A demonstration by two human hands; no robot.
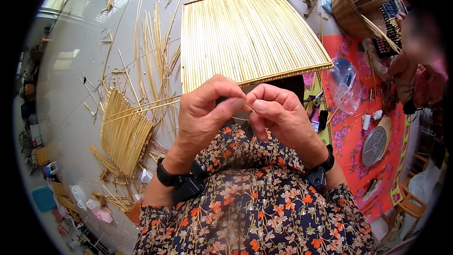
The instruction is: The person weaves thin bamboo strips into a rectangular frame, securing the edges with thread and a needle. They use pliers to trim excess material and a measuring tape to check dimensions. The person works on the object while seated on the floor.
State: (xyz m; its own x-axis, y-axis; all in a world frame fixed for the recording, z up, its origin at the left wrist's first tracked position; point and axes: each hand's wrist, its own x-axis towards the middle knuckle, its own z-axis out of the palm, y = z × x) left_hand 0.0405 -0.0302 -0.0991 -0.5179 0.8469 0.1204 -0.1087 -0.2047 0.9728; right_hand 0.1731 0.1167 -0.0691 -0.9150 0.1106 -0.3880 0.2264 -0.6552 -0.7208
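Note:
A large panel of straw stalks laid side by side, with a braided-looking near edge, lies in front of me. My left hand is closed at its near edge, and a few long thin stalks stick out leftward from it. Close beside it, my right hand pinches with thumb and forefinger at a thin pale thread. The fingertips of both hands nearly meet. What lies exactly between the left fingertips is partly hidden.
Loose stalks and a smaller stalk panel lie on the tiled floor at left. On the right, a red floral mat bears a plastic bag and a round grey perforated disc. Beyond, a woven basket stands near another person.

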